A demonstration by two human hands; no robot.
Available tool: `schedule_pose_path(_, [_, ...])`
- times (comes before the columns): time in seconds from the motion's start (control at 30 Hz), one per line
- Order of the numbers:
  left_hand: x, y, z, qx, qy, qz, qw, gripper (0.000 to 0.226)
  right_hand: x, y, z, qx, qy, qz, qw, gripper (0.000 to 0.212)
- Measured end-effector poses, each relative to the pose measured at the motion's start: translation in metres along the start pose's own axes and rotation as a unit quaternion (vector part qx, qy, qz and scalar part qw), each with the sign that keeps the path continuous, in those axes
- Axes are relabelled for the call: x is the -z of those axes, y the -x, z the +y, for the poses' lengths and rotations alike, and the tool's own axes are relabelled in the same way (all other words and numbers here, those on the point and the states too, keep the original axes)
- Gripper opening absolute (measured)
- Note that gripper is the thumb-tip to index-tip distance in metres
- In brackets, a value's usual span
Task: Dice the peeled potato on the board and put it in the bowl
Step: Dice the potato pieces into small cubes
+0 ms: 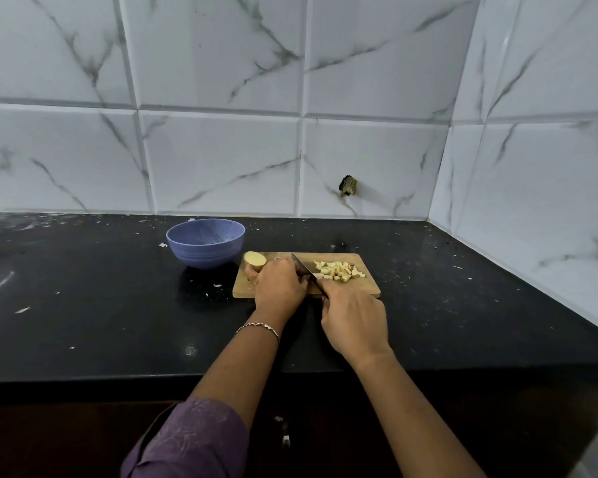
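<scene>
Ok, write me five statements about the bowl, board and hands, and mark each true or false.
1. The bowl holds the diced potato. False: no pieces show in it; the dice lie on the board.
2. The right hand grips the knife. True.
3. The left hand is empty. False: it holds the uncut potato piece on the board.
4. The bowl stands left of the board. True.
5. The dice lie right of the knife. True.
</scene>
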State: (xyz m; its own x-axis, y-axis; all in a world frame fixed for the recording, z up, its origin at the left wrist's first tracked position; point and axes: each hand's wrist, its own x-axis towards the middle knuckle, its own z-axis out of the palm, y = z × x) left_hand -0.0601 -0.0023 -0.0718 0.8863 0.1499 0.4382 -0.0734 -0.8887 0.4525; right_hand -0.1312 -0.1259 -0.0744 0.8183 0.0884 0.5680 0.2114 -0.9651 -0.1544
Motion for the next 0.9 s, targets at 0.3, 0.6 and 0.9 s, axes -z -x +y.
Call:
schedule_pose_path(0.3, [0.0019, 0.0037, -0.0022, 0.021, -0.007, 0.017, 1.000, 0.020, 0.0054, 0.0009, 0.0042, -0.048, -0.048, 0.017, 0.998, 0.038])
schedule_pose_path(0.6, [0.0015, 0.0022, -0.0006, 0.026, -0.012, 0.006, 1.000, 0.018, 0.0067, 0.0030, 0.0043, -0.024, -0.057, 0.002, 0.998, 0.033])
schedule_pose_path(0.9, [0.0020, -0.0001, 0.0024, 0.036, -0.026, -0.004, 0.999, 0.015, 0.0042, 0.0017, 0.0049, -0.029, -0.057, 0.001, 0.998, 0.033])
